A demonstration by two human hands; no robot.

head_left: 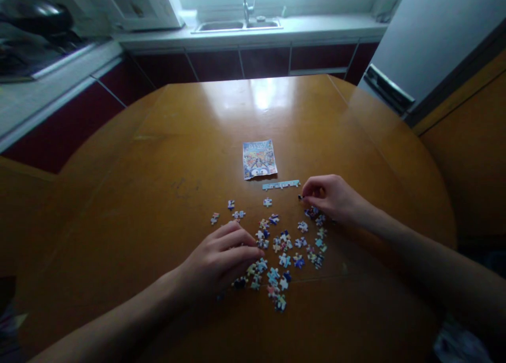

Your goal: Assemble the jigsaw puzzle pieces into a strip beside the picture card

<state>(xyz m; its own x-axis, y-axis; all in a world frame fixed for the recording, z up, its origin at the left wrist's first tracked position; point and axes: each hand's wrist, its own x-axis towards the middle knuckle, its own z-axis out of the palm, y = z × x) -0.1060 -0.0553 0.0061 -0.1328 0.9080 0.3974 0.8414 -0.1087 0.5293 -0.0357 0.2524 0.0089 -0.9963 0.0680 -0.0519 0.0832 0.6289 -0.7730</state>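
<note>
While our right hand (332, 198) pinches a puzzle piece (300, 197) between closed fingers just right of the edge strip (281, 184), our left hand (223, 257) lies flat, fingers outstretched, on loose pieces (282, 249) below that strip; dragging it could scatter them.

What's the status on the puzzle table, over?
Left hand flat, touching loose pieces. Right hand pinching one piece beside joined strip. Picture sheet beyond; nothing blocking.
</note>
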